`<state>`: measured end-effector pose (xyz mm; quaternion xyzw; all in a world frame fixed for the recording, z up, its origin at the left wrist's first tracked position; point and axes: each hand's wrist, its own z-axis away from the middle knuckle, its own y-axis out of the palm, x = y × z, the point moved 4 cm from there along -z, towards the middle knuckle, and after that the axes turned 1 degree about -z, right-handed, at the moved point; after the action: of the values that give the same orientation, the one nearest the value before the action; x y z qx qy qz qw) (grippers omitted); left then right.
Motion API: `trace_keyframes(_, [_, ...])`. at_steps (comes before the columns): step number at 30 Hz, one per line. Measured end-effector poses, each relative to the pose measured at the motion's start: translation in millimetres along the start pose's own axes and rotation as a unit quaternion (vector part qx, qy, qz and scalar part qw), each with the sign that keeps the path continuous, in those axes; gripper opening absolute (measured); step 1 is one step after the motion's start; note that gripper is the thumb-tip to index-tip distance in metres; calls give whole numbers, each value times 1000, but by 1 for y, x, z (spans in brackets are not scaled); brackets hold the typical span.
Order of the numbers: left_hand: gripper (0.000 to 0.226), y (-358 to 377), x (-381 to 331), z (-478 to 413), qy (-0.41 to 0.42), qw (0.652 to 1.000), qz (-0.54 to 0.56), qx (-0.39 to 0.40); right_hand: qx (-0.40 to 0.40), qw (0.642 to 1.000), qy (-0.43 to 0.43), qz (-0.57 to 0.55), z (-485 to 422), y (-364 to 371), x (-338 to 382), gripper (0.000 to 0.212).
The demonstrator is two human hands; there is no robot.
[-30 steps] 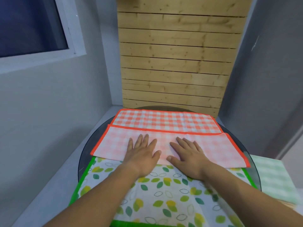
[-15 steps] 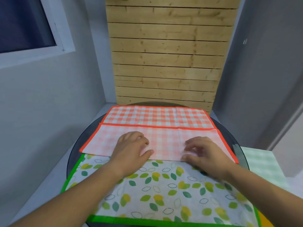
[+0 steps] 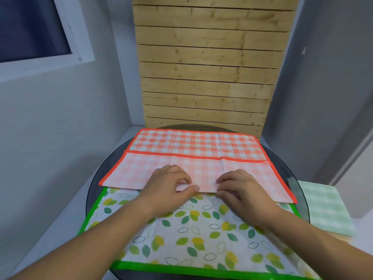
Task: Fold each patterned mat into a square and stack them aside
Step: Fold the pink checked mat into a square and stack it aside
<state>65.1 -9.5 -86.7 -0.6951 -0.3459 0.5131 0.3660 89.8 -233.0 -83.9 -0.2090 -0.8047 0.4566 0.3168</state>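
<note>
1. Mats are layered on the round table (image 3: pixel 93 190): orange checked mat (image 3: pixel 197 144), half-folded, at 12 o'clock over leaf mat (image 3: pixel 201 229).
2. Its near fold is pinched by left hand (image 3: pixel 169 184) and right hand (image 3: pixel 240 188).

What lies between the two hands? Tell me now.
Only the folded near edge of the orange checked mat lies between the left hand and right hand, nothing else; head view.

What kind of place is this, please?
Probably a corner of a home room: a round glass table stands between plain grey walls, with a window on the left and a wooden slat panel behind it.
</note>
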Motion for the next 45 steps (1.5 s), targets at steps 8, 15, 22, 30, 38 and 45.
trace_keyframes(8, [57, -6, -2, -8, -54, 989, -113, 75, 141, 989, 16, -48, 26, -11, 15, 17])
trace_keyframes(15, [72, 20, 17, -18, -88, 984, -119, 102, 47, 973, 185, -130, -70, -9, -47, 8])
trace_keyframes(22, [71, 27, 24, -18, -107, 984, -117, 80, 53, 959, 269, -72, -169, 30, -121, 43])
trace_keyframes(30, [73, 28, 25, -20, -114, 982, -130, 74, 81, 961, 265, -16, -199, 37, -138, 66])
trace_keyframes(38, [71, 28, 24, -18, -112, 983, -121, 77, 84, 953, 286, -52, -198, 30, -130, 51])
trace_keyframes(45, [69, 27, 24, -17, -93, 985, -126, 66, -1, 974, 210, -83, -191, -6, -106, 19])
